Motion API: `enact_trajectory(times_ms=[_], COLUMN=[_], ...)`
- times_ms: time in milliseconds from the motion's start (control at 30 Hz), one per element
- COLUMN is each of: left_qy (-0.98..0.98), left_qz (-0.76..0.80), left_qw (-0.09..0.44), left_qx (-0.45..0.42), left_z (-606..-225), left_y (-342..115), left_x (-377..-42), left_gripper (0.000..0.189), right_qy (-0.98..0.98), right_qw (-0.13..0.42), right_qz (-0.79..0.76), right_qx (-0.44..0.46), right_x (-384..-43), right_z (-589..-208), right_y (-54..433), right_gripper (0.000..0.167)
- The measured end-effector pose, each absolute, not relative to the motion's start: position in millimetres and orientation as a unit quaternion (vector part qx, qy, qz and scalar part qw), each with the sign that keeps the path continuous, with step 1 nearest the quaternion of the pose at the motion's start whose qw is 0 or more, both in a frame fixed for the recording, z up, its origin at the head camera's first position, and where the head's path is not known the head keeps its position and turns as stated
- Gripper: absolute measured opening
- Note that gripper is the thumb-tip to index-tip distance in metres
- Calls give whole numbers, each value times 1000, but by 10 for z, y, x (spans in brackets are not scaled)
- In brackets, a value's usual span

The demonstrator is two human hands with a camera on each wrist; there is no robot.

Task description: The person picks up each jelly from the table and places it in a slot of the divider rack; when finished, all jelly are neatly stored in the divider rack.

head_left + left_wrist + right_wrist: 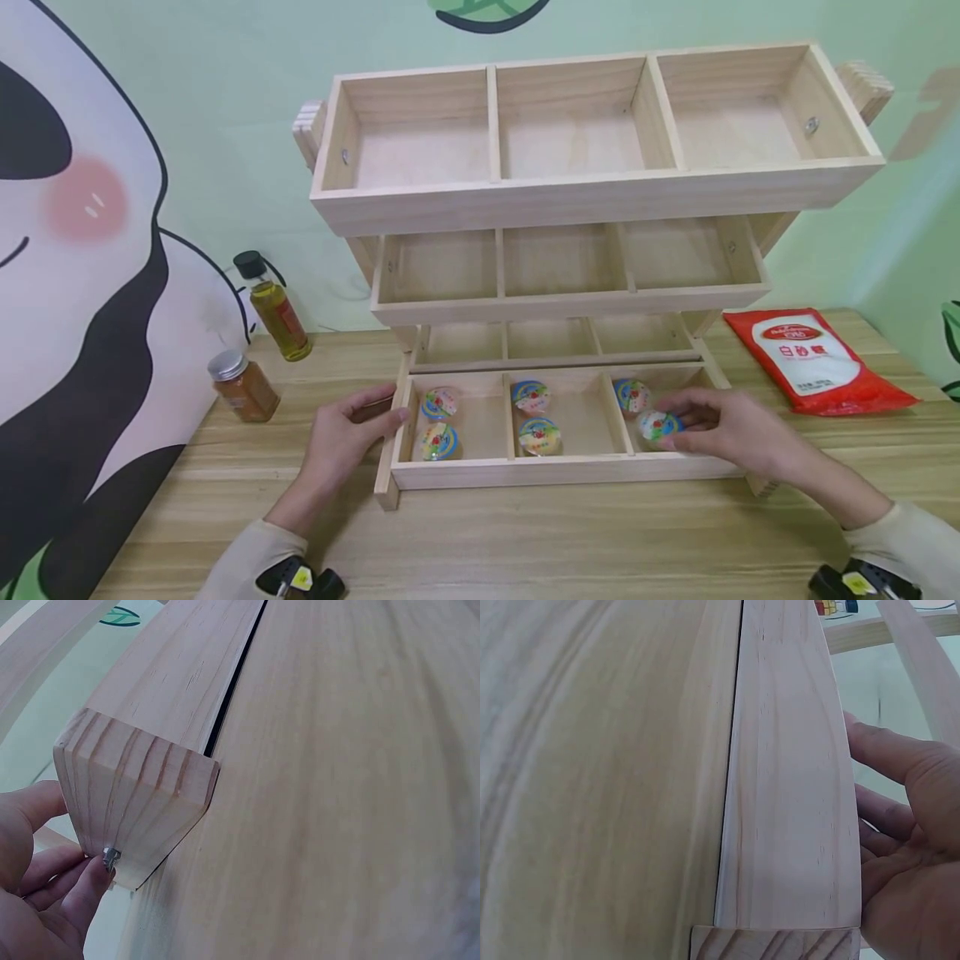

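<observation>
At the left end of a wooden tiered rack's lowest tray (570,471), my left hand (348,437) grips the side, thumb over the rim. The left wrist view has its fingers (56,866) round the wooden end, beside a small metal bolt (111,859). My right hand (723,429) pinches a small jelly cup (660,425) with a colourful lid, low in the right compartment. Another jelly cup (632,396) lies just behind it. Two cups each sit in the left and middle compartments. In the right wrist view the tray front hides the cup from sight.
Above stand the rack's upper trays (600,196), each split into three compartments. An oil bottle (281,317) and a brown spice jar (243,387) stand to the left on the wooden table (570,542). A red and white packet (813,362) lies at the right.
</observation>
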State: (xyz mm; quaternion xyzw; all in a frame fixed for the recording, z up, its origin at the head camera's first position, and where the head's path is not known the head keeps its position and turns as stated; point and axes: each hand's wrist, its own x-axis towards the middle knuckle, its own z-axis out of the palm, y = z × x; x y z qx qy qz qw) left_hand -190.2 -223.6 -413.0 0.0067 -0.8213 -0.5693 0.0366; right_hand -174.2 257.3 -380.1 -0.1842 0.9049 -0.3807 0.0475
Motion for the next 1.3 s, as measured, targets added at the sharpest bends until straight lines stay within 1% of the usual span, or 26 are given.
enact_trajectory(times_ms=[400, 1100, 1300], left_qy=[-827, -820, -819], left_qz=[-561, -571, -573], left_qw=[31, 33, 31], left_qx=[16, 9, 10], left_z=[-4145, -4116, -4109], left_y=[-2244, -2233, -2232], left_x=[-1920, -1885, -1882], left_gripper=[52, 52, 53], right_qy=[892, 884, 882], right_qw=[93, 110, 108], right_qz=[-391, -399, -400], right_qx=[-206, -215, -226], right_x=[-1848, -1897, -1904], right_z=[-3800, -3830, -3829], right_y=[2580, 2571, 2586], right_gripper=[42, 40, 43])
